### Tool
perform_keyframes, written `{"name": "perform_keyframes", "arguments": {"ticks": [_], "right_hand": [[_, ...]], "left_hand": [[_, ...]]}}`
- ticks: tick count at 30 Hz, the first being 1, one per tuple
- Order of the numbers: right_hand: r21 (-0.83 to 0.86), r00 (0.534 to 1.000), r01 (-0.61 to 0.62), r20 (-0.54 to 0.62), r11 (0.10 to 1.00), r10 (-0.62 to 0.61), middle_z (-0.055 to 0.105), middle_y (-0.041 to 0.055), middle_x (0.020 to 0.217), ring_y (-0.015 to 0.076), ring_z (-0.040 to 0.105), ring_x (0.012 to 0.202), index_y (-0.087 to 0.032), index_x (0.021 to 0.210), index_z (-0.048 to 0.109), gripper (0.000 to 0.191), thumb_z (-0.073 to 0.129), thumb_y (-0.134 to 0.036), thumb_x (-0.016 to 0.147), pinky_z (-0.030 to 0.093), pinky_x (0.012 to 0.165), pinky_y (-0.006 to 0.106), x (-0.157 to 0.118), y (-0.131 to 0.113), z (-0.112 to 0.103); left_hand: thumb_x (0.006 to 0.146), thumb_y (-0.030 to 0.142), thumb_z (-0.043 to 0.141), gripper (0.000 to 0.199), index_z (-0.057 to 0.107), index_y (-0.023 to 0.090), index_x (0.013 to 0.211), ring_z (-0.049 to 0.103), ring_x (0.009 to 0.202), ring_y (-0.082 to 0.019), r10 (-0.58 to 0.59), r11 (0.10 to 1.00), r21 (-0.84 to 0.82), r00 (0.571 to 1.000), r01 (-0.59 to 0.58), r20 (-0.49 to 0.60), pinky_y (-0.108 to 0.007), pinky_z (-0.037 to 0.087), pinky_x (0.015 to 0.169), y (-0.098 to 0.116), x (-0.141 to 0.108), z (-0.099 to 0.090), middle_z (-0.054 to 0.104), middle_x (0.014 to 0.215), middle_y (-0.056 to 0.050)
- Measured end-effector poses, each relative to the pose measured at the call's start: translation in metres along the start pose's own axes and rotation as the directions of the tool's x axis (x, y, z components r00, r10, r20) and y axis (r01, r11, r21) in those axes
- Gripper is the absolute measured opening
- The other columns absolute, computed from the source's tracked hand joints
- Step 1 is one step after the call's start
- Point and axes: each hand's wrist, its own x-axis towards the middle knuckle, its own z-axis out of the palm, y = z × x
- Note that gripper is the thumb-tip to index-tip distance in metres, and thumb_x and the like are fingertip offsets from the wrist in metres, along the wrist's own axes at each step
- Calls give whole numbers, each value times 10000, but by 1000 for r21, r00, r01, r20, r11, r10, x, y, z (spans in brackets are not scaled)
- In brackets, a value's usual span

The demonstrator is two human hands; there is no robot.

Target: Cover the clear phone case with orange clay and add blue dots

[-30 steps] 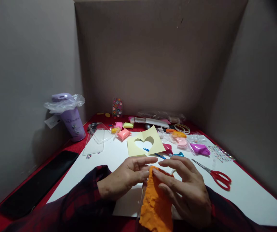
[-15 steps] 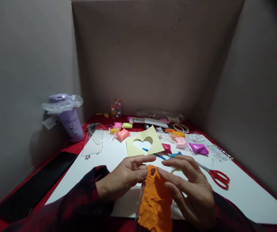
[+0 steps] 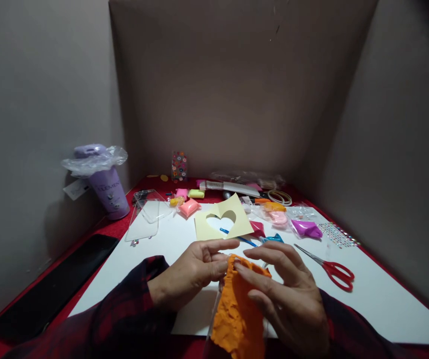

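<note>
A clear phone case point(image 3: 210, 333) stands tilted at the bottom middle, its face covered with rough orange clay point(image 3: 236, 319). My left hand point(image 3: 195, 269) pinches the top left edge of the case between thumb and fingers, with the index finger stretched out above it. Over the upper right of the clay, my right hand point(image 3: 292, 294) has its fingers apart. One of its fingertips presses on the clay near the top, by the camera opening, which that finger mostly covers. The right thumb lies low against the clay.
Beyond my hands lies a yellow paper with a heart cutout point(image 3: 203, 224). Red-handled scissors point(image 3: 336, 274) rest at right, near a gem sheet point(image 3: 337, 235) and a purple clay packet point(image 3: 307, 229). Clear cases point(image 3: 143, 224), a lilac cup point(image 3: 109, 192) and a black slab point(image 3: 57, 284) are at left.
My right hand has shifted slightly left, and its fingertip now covers the opening at the clay's top. More orange shows along the top right. My left hand keeps its hold.
</note>
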Motion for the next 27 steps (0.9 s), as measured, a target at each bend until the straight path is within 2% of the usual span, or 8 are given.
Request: {"name": "perform_keyframes", "arguments": {"ticks": [5,12,21,27], "right_hand": [[-28,996,-12,-86,1000,9,594,109,945,270,489,915,-157,909,695,226,529,-101,766,428,745,433,0,4,-7],[-119,997,76,-4,990,-77,555,115,1030,302,451,979,-182,980,685,223,541,-256,828,406,774,453,-4,7,1],[-91,998,60,-28,994,-63,552,111,1025,296,455,971,-188,982,684,242,500,-284,857,402,772,460,-7,10,0],[-70,995,99,23,993,-98,562,109,1024,289,461,959,-180,990,676,217,579,-228,802,418,764,451,-7,10,2]], "left_hand": [[692,236,700,526,514,128,1172,607,726,-143,-17,1000,3,999,18,-50,-270,408,700,4,0,4,673,832,-83],[697,238,693,540,501,154,1195,608,785,-166,-27,999,22,999,28,-48,-308,416,754,-2,0,-3,662,900,-98],[704,247,685,515,517,151,1181,592,719,-145,-13,998,55,998,16,-58,-284,409,701,-1,0,-3,652,825,-71],[703,246,684,494,533,152,1165,582,724,-141,-12,998,58,998,16,-69,-284,407,706,-1,-1,-2,645,830,-66]]}}
